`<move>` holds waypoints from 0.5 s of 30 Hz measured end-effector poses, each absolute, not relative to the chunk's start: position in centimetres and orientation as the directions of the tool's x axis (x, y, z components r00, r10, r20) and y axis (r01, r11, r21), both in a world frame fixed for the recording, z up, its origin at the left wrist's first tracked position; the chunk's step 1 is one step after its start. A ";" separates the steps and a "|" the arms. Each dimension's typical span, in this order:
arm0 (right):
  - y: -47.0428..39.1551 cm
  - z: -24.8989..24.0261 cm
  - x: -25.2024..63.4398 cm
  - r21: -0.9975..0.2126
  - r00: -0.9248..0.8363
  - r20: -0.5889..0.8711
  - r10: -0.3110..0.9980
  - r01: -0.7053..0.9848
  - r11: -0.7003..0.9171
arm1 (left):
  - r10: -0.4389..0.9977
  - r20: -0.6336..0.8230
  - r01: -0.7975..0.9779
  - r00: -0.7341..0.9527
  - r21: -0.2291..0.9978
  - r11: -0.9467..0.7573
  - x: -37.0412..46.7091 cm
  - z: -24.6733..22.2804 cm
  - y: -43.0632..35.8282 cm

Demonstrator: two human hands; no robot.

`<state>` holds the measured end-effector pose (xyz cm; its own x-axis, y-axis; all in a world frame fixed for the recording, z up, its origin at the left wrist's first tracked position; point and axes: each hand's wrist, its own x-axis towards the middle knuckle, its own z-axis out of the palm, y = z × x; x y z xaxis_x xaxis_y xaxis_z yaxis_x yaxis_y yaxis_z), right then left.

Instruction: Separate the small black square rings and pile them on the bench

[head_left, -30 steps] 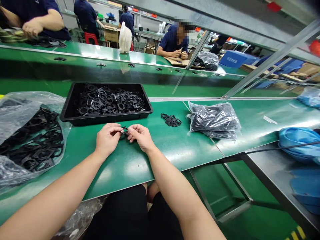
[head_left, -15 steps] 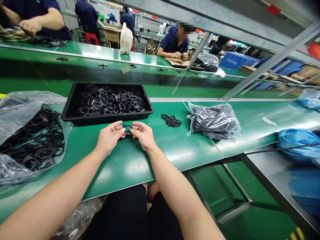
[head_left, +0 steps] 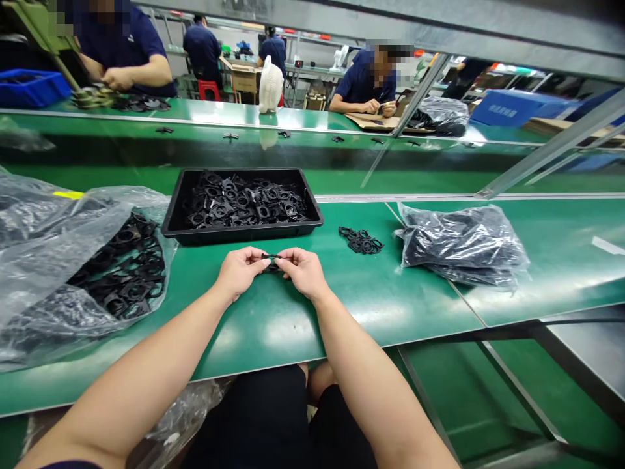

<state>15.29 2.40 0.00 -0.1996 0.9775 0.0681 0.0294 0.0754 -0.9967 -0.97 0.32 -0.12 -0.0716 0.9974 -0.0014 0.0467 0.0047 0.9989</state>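
Observation:
Between my fingertips is a small black plastic part (head_left: 272, 266), mostly covered by the fingers. My left hand (head_left: 241, 272) pinches its left side, and my right hand (head_left: 303, 271) pinches its right side. Both hands are just above the green bench (head_left: 278, 326). Right behind them stands a black tray (head_left: 244, 233) heaped with black plastic parts (head_left: 249, 203) that have round openings. To the right of my hands lies a small pile of black rings (head_left: 360, 240).
On the left, an open clear plastic bag (head_left: 43, 267) spills more black parts. A filled clear bag (head_left: 461, 241) lies on the right. Beyond runs a conveyor belt (head_left: 195, 153) with small black pieces. Co-workers sit across it, and a metal post (head_left: 537, 153) rises at right.
The view has turned left, so everything appears shifted right. My hands stay together on the black part, its opening less visible now.

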 end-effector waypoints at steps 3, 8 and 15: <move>2.4 0.3 15.5 -0.993 -0.218 0.088 0.972 0.054 0.102 | 0.995 0.027 0.131 -0.096 0.991 -0.014 -1.0 -0.2 0.4; 2.3 0.2 15.5 -0.998 -0.169 0.054 0.984 0.027 0.060 | 0.993 0.042 0.115 -0.107 0.993 -0.030 -0.5 -0.3 0.4; 4.0 2.3 15.6 -0.982 -0.237 -0.173 0.956 -0.034 -0.186 | 0.930 0.161 0.184 -0.329 0.977 -0.104 -1.0 -0.6 1.0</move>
